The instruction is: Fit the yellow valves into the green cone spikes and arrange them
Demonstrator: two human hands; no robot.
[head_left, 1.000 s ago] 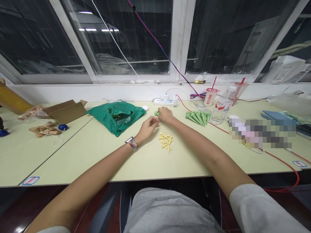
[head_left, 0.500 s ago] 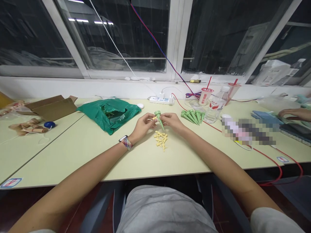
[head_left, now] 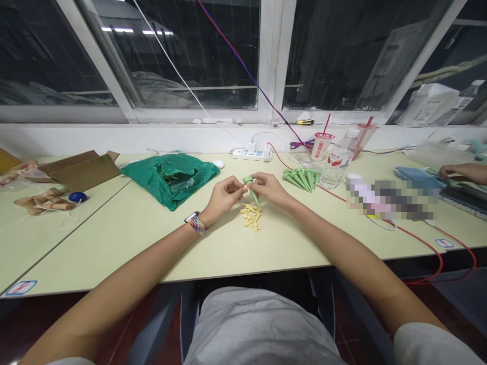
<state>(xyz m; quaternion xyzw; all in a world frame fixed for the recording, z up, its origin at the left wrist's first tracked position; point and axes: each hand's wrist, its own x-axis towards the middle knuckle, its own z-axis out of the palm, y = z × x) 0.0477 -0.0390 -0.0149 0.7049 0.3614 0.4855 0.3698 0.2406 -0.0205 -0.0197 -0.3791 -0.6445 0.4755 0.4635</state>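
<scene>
Here's the head view, and both hands are up off the desk (head_left: 114, 238), meeting right in the middle: the left hand (head_left: 224, 196) and the right hand (head_left: 268, 186) are closed in around a green plastic spike (head_left: 251, 191). The right fingers (head_left: 259, 181) are curled firmly on its wide top end, and the spike tilts with its point running down and away from them, which keeps that point clear of the desk. The left fingers (head_left: 239, 188) are pinched nearly shut at the spike's head, apparently on a small yellow piece, though it's mostly hidden, so I can't swear to it. Just below the fingers sits a loose pile of yellow pieces (head_left: 250, 218), within easy reach of both hands. Off to the right of the right fingers, a neat batch of green spikes (head_left: 300, 179) lies side by side, points together, and left of the left fingers lies a crumpled green plastic bag (head_left: 169, 185).
</scene>
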